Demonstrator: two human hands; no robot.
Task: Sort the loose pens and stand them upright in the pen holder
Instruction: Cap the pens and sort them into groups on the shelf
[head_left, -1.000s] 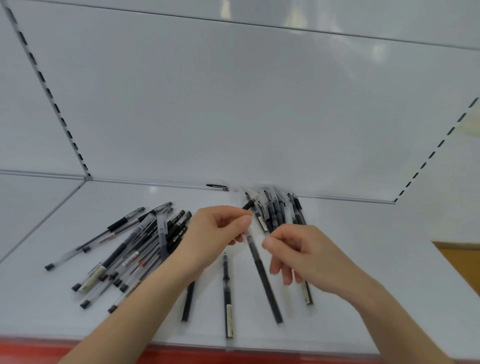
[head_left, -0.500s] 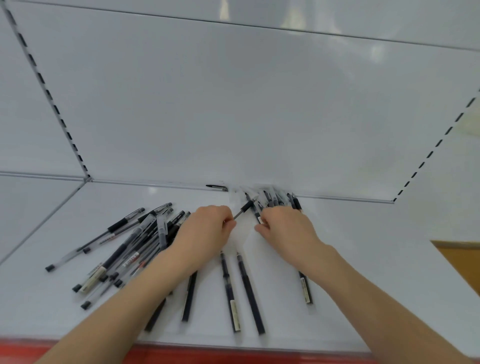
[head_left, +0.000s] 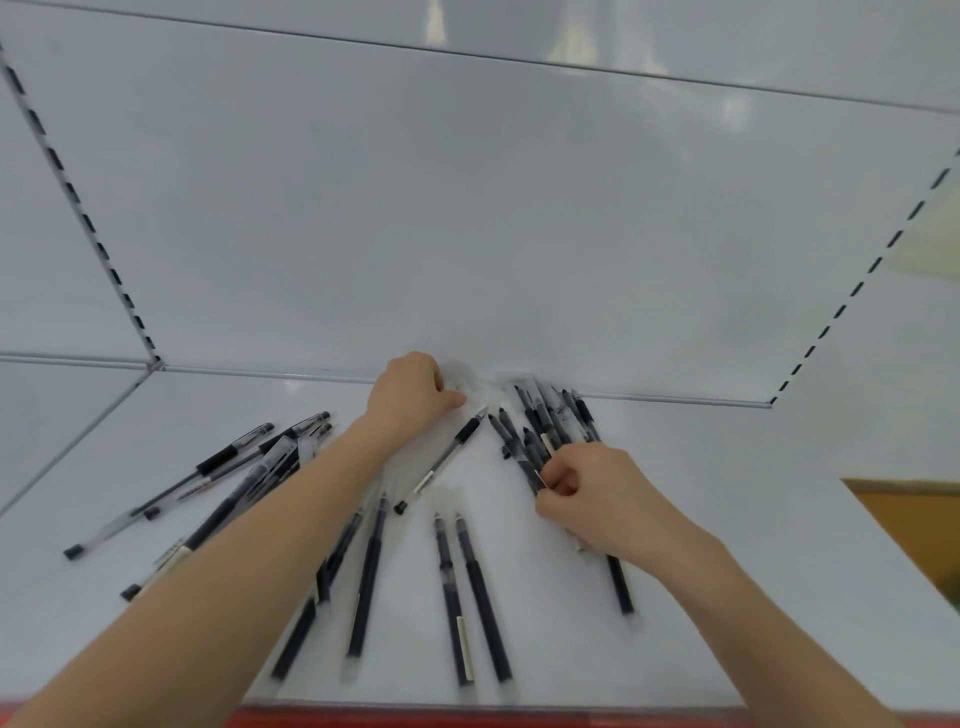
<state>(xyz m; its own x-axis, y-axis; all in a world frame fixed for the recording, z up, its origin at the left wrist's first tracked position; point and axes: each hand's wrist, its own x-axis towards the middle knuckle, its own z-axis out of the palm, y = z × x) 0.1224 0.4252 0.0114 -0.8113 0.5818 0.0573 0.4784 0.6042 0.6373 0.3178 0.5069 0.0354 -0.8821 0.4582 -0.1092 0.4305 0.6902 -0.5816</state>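
Note:
Loose black and clear-barrelled pens lie on a white shelf (head_left: 727, 519). My left hand (head_left: 410, 395) reaches to the back wall with its fingers curled, and what is under them is hidden. A clear pen with a black grip (head_left: 447, 457) lies slanted between my hands. My right hand (head_left: 592, 493) pinches a dark pen at the near end of the right pile (head_left: 545, 421). A second pile (head_left: 234, 478) lies at the left. Several dark pens (head_left: 467, 597) lie side by side in front. No pen holder is in view.
The shelf's white back wall (head_left: 467, 234) rises close behind the pens. Slotted uprights stand at the left (head_left: 78, 208) and right (head_left: 857, 286). A red strip (head_left: 467, 719) runs along the shelf's front edge. An orange surface (head_left: 914, 519) shows at the right.
The clear pen that my left hand held now lies on the shelf. My left hand has moved to the back wall. My right hand has drawn back to the near end of the right pile.

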